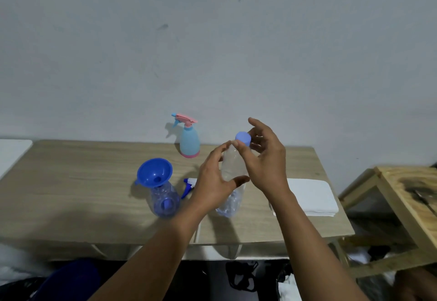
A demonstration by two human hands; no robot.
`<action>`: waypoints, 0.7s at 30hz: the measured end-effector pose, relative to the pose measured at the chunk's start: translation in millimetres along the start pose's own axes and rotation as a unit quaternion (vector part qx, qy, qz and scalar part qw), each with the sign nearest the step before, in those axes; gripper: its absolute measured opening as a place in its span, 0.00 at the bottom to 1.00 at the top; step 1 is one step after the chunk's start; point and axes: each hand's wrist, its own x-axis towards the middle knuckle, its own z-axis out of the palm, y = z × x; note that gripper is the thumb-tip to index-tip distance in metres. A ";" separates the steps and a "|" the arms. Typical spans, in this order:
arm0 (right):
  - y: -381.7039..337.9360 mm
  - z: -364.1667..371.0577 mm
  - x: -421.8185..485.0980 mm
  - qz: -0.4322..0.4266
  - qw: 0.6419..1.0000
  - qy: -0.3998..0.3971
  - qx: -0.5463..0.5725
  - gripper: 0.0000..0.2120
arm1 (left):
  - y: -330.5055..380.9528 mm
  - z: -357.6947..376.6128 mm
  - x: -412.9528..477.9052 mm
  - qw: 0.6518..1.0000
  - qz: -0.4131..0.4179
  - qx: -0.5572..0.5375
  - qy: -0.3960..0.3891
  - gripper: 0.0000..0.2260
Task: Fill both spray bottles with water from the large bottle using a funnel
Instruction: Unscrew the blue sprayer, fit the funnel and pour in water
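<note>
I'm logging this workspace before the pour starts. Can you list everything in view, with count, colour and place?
large bottle: 1, clear, centre of table, held upright
cap: 1, blue, on the large bottle
spray bottle: 1, clear blue, left of centre, head off
funnel: 1, blue, in that bottle's mouth
spray head: 1, blue and white, lying beside it
second spray bottle: 1, light blue with pink head, by the wall
cloth: 1, white, folded, right side
table: 1, light wood
wooden shelf: 1, far right
left hand: gripping the bottle's body
right hand: at the cap
</note>
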 end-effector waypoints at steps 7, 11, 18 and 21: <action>4.5 -1.7 -1.1 -0.041 0.997 -0.054 -0.023 0.16 | 1.1 -0.2 0.5 1.000 0.005 -0.002 -0.006 0.38; 1.0 2.2 5.3 -0.052 0.998 -0.017 -0.013 0.13 | -0.9 0.0 0.5 1.000 0.004 0.000 0.001 0.41; 70.1 -12.4 -17.8 0.125 0.979 0.158 0.012 0.06 | -5.7 1.2 -0.4 1.000 0.021 -0.021 -0.001 0.42; 140.6 -7.8 -71.0 0.241 0.963 0.029 -0.119 0.04 | -7.6 0.7 0.0 1.000 0.026 -0.018 0.000 0.42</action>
